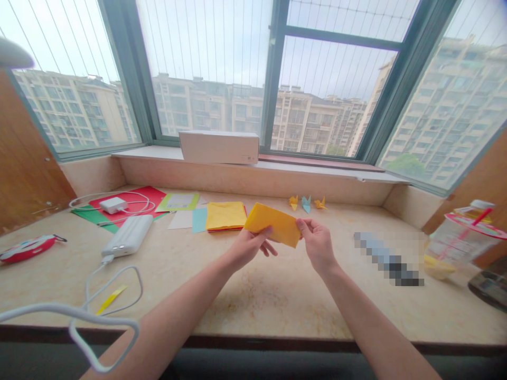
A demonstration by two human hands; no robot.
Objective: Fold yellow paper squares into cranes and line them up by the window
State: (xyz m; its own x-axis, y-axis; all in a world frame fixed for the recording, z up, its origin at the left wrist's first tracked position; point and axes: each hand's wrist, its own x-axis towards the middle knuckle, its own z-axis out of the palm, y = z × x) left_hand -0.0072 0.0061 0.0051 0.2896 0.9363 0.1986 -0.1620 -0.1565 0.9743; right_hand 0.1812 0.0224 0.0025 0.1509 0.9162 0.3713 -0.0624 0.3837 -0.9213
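A folded sheet of yellow paper [273,221] is held up above the stone sill between both hands. At its lower left edge, my left hand [249,247] pinches it with the thumb on top and some fingers showing below. My right hand [318,243] grips the right edge between thumb and fingers. Just behind and left lies a stack of yellow paper [225,215] with red showing beneath. Three small folded paper birds stand farther back: a yellow one [293,202], a light blue one [306,204] and an orange-yellow one [320,203].
Red paper [148,196], a white charger [113,205] and a white power bank [129,235] with a looping cable lie left. A white box [219,148] stands on the window ledge. At right are a blurred-out object [388,259] and a plastic cup [455,237] with a straw.
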